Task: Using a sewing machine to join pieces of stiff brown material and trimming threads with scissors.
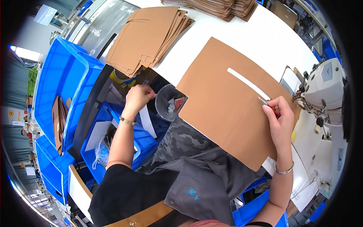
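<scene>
A large brown cardboard-like piece (223, 106) with a notched edge lies across the worktop's front, a narrow white strip (245, 81) showing on it. My right hand (279, 123) is closed on a pointed metal tool with a red handle (266, 103), its tip at the piece beside the strip's lower end. My left hand (140, 99) is off the piece, fingers pinched above the edge of a grey bin (160, 106) holding scraps; what they hold, if anything, is too small to make out. A white paper strip (148, 121) hangs below that hand.
Stacked brown pieces (141, 34) lie on the white worktop (283, 38), with another pile (223, 7) at the back. A white sewing machine (321, 90) stands at right. Blue crates (56, 75) line the left; a lower blue crate (94, 159) holds papers and a plastic bag.
</scene>
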{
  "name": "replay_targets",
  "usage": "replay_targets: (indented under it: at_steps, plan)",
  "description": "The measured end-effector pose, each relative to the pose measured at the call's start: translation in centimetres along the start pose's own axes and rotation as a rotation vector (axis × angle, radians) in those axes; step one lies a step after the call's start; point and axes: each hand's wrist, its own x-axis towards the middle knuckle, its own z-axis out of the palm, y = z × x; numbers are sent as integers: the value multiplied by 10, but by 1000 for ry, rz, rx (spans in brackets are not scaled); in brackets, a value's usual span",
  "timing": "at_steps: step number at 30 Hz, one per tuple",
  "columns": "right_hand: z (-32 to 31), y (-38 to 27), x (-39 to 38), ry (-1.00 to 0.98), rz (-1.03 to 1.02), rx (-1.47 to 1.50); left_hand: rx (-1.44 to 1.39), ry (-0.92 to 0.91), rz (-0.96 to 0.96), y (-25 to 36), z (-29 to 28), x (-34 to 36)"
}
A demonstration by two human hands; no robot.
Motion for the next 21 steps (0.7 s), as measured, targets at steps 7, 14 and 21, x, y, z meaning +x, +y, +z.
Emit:
replay_targets:
  at_steps: [7, 14, 21]
  plan:
    - [-3, 1, 2, -23, 31, 60, -871, -646, 306, 82, -13, -37]
    - [-7, -3, -2, 60, -82, 152, -817, 119, 375, 143, -30, -42]
    - [-17, -5, -6, 146, -107, 137, -1147, 625, 368, 22, -195, 37]
